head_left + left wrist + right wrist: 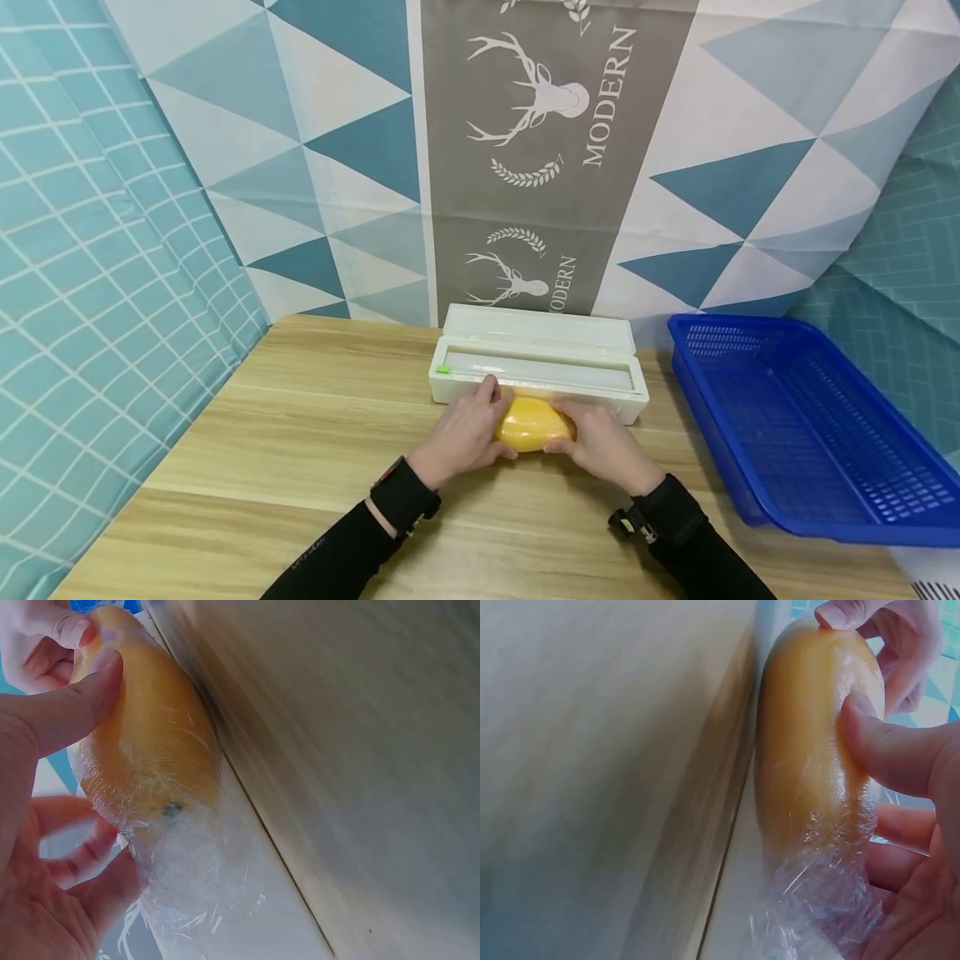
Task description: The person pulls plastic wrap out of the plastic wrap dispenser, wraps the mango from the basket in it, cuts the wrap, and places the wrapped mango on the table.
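Note:
A smooth yellow, mango-like fruit point(531, 423) is wrapped in clear, crinkled cling film point(202, 881). My left hand point(467, 429) grips its left end, thumb on the near side and fingers curled behind. At the right end my right hand point(604, 443) holds it the same way. A dark spot shows through the film near one tip in the left wrist view. Loose film bunches at both ends. Right behind the fruit stands a long white cling film box point(446, 385), its lid point(540, 332) raised, with a pale roll inside and a green tab point(443, 368) at the left.
To the right is a blue plastic basket point(757, 500) with perforated sides, partly over the table edge. The wood-look table point(300, 417) reaches back to a wall covering point(360, 167) of triangles and deer prints. Black wrist bands point(405, 496) sit on both arms.

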{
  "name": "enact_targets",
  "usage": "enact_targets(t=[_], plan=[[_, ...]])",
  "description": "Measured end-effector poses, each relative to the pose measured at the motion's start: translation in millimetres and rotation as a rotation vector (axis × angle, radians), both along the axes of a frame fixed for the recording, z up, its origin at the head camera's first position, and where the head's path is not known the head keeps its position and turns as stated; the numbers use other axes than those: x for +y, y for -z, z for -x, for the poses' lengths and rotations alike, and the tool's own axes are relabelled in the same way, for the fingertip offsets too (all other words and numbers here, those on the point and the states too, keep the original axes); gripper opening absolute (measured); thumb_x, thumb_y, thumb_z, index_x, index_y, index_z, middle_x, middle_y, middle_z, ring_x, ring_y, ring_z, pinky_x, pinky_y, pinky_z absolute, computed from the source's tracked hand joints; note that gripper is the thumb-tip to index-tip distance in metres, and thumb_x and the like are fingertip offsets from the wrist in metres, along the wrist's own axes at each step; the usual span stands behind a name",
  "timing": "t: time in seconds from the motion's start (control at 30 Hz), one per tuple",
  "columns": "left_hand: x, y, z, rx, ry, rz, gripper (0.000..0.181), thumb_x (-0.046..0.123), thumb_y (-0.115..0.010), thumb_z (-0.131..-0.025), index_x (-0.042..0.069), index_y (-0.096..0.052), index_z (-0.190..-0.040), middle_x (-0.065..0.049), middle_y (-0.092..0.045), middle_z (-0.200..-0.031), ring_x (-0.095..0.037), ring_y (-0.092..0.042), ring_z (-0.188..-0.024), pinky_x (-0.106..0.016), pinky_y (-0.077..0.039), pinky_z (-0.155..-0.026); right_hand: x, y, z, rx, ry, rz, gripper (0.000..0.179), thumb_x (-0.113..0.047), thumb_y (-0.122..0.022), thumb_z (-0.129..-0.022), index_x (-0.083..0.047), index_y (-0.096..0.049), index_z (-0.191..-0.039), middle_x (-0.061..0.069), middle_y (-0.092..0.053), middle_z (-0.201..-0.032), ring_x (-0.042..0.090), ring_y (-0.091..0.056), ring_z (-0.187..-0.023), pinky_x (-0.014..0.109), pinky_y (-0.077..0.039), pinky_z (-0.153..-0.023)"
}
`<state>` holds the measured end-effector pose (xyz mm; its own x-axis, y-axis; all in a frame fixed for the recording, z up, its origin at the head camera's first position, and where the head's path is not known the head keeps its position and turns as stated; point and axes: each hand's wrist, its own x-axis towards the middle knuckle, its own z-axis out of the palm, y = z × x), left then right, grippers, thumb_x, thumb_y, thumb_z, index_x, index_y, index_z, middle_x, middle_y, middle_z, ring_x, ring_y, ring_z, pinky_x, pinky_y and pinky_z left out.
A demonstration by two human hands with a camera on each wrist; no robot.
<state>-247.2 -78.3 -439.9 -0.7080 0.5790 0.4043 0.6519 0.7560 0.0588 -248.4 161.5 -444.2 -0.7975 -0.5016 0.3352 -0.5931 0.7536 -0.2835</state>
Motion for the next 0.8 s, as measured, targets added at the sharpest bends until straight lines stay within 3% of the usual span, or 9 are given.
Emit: enact_targets(t=[0.2,0.5,0.8], plan=[[-3.3,0.9,-3.0,-0.042,0.004,-0.058,0.072,0.052,-0.070,-0.072,0.003,-0.044,-0.117,-0.003,-0.042,-0.099,-0.011,-0.044,-0.076,-0.024,-0.044,-0.065,2.9,-2.4,4.1,-0.093,-0.019,0.044,0.060,-0.052,-0.063,-0.078,-0.011,-0.058,-0.121,-0.001,-0.063,-0.110,0.007,-0.055,-0.092,0.030,-0.044,-0.079],[-6.8,-2.1,-3.0,-0.160,-0.006,-0.105,0.055,0.046,-0.058,-0.086,0.004,-0.048,-0.119,-0.003,-0.050,-0.107,-0.008,-0.049,-0.084,-0.023,-0.045,-0.072,3.6,1.1,8.2,-0.174,0.026,0.115,0.045,-0.052,-0.053,-0.087,-0.016,-0.054,-0.113,-0.010,-0.055,-0.093,0.007,-0.049,-0.077,0.027,-0.043,-0.068],[-9.1,-3.4,4.2,-0.229,-0.050,-0.160,0.056,0.054,-0.044,-0.091,0.007,-0.054,-0.121,0.000,-0.054,-0.099,-0.009,-0.048,-0.081,-0.025,-0.043,-0.071,6.0,1.7,5.5,-0.189,0.035,0.106,0.063,-0.063,-0.050,-0.083,-0.014,-0.049,-0.123,-0.010,-0.052,-0.087,0.007,-0.048,-0.072,0.026,-0.041,-0.061]])
